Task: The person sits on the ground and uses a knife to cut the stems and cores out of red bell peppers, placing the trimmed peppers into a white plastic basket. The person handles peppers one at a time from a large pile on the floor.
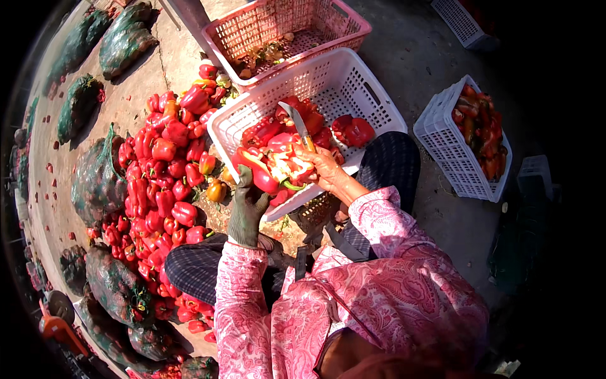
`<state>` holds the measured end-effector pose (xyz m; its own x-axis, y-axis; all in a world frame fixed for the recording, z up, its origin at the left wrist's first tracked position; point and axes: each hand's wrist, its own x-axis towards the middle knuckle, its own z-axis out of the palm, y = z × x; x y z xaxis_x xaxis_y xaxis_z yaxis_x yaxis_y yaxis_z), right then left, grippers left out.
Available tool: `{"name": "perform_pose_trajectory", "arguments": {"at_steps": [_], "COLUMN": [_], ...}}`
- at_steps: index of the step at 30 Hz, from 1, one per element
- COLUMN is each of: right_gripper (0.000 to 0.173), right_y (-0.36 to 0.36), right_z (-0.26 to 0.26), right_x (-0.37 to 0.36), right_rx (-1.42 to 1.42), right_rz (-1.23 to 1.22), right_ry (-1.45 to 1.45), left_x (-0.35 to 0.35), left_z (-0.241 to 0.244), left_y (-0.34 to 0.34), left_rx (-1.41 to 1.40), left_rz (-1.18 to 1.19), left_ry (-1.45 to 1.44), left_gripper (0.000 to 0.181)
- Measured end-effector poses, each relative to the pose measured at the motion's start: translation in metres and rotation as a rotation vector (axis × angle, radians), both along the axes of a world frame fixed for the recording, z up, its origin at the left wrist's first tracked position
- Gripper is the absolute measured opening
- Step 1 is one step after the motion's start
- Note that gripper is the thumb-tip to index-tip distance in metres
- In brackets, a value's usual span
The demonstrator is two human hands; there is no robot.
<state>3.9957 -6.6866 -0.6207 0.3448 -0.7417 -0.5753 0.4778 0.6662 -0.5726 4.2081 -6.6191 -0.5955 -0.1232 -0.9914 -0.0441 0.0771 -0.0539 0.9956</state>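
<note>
My left hand [247,208], in a grey-green knit glove, grips a red bell pepper [258,170] that is cut open. My bare right hand [326,169] holds a knife [298,121], its curved blade pointing up and away from me. Against the right fingers lies an opened pepper part [289,166] with pale flesh and a green stem; whether it is fully separate from the left hand's piece I cannot tell. Both hands are over the near edge of a white plastic crate [378,94], where several cut red peppers [352,130] lie.
Whole red peppers [163,184] form a large heap on the ground to the left. Green mesh sacks [97,180] stand beyond it. A pink crate [284,28] with scraps touches the white crate's far side. Another white crate [445,142] at right holds peppers.
</note>
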Motion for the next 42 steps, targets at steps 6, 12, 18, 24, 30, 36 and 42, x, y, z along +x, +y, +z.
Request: {"name": "perform_pose_trajectory", "arguments": {"at_steps": [6, 12, 18, 24, 30, 36, 42], "right_gripper": [0.035, 0.065, 0.049, 0.026, 0.019, 0.041, 0.042], "right_y": [-0.005, 0.013, 0.025, 0.024, -0.018, -0.176, -0.119], "right_z": [0.008, 0.057, 0.039, 0.013, 0.045, 0.083, 0.047], "right_x": [-0.005, 0.002, 0.007, 0.001, -0.008, 0.007, -0.009], "right_rx": [-0.611, -1.163, -1.018, -0.388, -0.399, -0.711, -0.272], "right_rz": [0.026, 0.356, 0.282, 0.2, 0.088, -0.154, 0.211], "right_ry": [0.521, 0.6, 0.709, 0.139, 0.185, 0.307, 0.385], "left_x": [0.001, -0.012, -0.027, -0.019, -0.022, -0.031, 0.011], "left_z": [-0.006, 0.019, 0.015, -0.011, -0.035, -0.017, -0.029], "left_y": [-0.007, -0.02, -0.003, -0.008, -0.015, -0.034, -0.034], "left_rx": [0.13, 0.583, 0.421, 0.415, 0.414, 0.461, 0.078], "left_rz": [0.128, 0.167, 0.032, -0.008, 0.179, 0.13, 0.446], "left_ry": [0.432, 0.958, 0.5, 0.324, 0.483, 0.066, -0.106], "left_gripper": [0.055, 0.038, 0.037, 0.031, 0.037, 0.07, 0.05]}}
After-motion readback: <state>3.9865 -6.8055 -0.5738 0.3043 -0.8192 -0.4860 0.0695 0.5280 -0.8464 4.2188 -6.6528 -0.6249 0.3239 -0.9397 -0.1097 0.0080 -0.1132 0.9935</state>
